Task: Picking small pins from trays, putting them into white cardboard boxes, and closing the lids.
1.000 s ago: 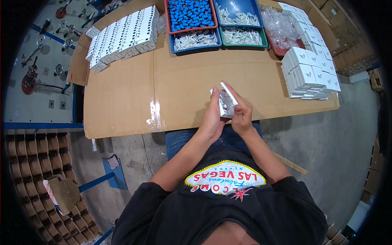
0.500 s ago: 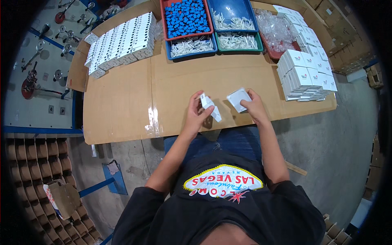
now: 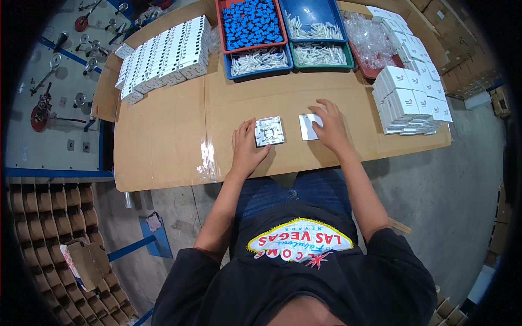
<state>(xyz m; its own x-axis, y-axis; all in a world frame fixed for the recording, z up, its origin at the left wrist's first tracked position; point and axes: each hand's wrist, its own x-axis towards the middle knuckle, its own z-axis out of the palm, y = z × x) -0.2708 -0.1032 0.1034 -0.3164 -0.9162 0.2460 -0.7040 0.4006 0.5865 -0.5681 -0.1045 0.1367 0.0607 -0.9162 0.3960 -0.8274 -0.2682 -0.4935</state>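
Item: square white plastic housing with fittings inside point(image 3: 269, 131), on the brown cardboard-covered table point(image 3: 163, 125); roughly square, no clear long axis. Left hand point(image 3: 248, 148) nearer: fingers along its left side, thumb at its lower edge; firmness of hold cannot be told.
Item: thin square white plate point(image 3: 308, 130), flat, just right of the housing, a gap between. Right hand point(image 3: 330, 129) nearer: fingers loosely spread, overlapping the plate's right side, grasping nothing.

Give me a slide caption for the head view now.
Left grip at a square white module, right grip at a flat white plate, over brown cardboard.
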